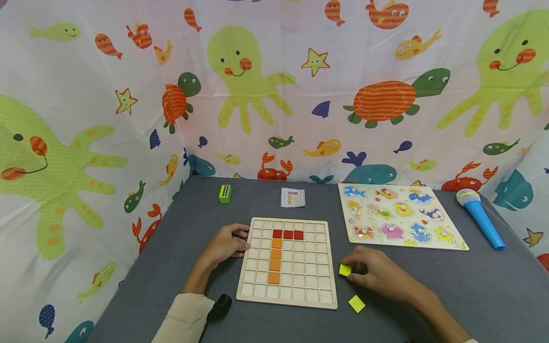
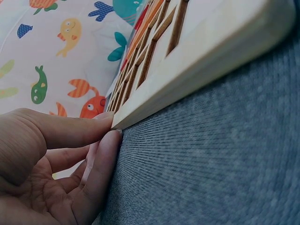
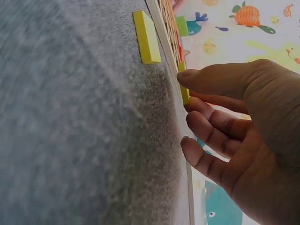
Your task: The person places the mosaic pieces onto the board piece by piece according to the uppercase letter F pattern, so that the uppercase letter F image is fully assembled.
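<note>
A wooden grid board (image 1: pixel 306 282) lies in the middle of the table. Three red tiles (image 1: pixel 288 234) form a row in its upper part, and three orange tiles (image 1: pixel 275 254) run down a column below the leftmost red one. My left hand (image 1: pixel 226 244) pinches the board's left edge between thumb and finger; the left wrist view shows this grip at the board's rim (image 2: pixel 164 96). Just right of the board, my right hand (image 1: pixel 379 272) pinches a yellow square tile (image 1: pixel 345 270) with thumb and fingers. A second yellow tile (image 1: pixel 357 304) lies nearer on the grey cloth.
Behind the board lie a small pattern card (image 1: pixel 293 197) and a green block with coloured stripes (image 1: pixel 225 194). A sea-animal puzzle board (image 1: pixel 403 216) and a blue toy microphone (image 1: pixel 481 220) are at the back right. A printed curtain (image 1: pixel 274 143) hangs behind the table.
</note>
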Demonstrator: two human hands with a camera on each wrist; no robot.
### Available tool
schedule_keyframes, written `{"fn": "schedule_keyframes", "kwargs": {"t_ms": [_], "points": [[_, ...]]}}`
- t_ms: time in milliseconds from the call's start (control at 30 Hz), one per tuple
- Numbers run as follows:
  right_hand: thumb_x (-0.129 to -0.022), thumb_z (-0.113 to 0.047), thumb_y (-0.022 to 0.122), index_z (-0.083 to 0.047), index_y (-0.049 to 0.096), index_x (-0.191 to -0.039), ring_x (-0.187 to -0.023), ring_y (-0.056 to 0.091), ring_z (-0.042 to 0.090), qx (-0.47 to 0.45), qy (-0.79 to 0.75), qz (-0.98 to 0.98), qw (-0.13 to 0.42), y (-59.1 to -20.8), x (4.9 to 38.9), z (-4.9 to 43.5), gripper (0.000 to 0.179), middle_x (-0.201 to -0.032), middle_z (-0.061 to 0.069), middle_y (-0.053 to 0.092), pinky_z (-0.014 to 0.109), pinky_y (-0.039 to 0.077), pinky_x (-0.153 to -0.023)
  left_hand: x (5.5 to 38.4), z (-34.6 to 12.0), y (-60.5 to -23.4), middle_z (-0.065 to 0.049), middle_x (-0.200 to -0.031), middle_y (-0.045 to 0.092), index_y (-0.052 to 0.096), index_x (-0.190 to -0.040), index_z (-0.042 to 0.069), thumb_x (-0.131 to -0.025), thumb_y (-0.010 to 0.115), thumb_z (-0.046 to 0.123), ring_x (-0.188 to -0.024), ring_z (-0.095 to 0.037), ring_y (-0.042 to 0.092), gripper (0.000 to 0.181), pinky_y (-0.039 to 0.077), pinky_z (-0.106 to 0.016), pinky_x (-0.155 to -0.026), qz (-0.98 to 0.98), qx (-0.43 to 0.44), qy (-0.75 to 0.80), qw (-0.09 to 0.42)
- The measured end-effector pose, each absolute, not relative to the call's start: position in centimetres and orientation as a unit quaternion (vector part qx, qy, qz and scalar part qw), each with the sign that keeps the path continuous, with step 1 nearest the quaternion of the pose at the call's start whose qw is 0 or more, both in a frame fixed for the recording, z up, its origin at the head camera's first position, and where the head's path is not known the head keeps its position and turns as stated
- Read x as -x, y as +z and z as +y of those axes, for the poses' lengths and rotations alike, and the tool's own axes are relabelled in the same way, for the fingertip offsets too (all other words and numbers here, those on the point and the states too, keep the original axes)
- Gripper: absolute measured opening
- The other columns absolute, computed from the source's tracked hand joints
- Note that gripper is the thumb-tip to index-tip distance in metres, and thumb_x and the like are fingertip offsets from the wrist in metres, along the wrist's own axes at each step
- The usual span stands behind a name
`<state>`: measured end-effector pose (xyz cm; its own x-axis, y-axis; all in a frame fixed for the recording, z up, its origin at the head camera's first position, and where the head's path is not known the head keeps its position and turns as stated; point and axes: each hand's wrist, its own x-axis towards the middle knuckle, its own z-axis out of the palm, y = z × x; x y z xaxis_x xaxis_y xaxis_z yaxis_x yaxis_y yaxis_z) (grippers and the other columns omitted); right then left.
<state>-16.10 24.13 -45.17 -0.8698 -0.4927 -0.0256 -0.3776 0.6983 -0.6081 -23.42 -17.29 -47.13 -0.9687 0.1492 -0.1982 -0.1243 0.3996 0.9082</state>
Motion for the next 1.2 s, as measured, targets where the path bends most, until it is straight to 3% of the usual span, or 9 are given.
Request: {"fn": "schedule_keyframes", "kwargs": {"t_ms": [600,1200], "points": [[-0.096,-0.022,0.080,-0.012,0.077,-0.125,-0.090,0.058,0.012,0.258,-0.340,0.901,0.078,-45.1,17.8,20.3,0.030,-0.105,-0.005,0.062,0.023,0.049,-0.073,23.8,-17.5,-47.6,-0.015,-0.118,0.064,0.064,-0.140,0.002,-0.090,0.078,-0.003,-0.091,-0.020,0.071,0.052,0.065,-0.036,-0.073,0.821,-0.012,0.556,0.129],[-0.098,-0.016,0.077,-0.010,0.077,-0.122,-0.094,0.060,0.013,0.307,-0.332,0.890,0.062,-45.2,19.5,15.4,0.025,-0.111,-0.004,0.068,0.028,0.053,-0.080,23.8,-17.5,-47.6,-0.015,-0.119,0.063,0.063,-0.141,0.001,-0.090,0.078,-0.002,-0.092,-0.019,0.071,0.053,0.065,-0.036,-0.073,0.819,-0.012,0.558,0.131]]}}
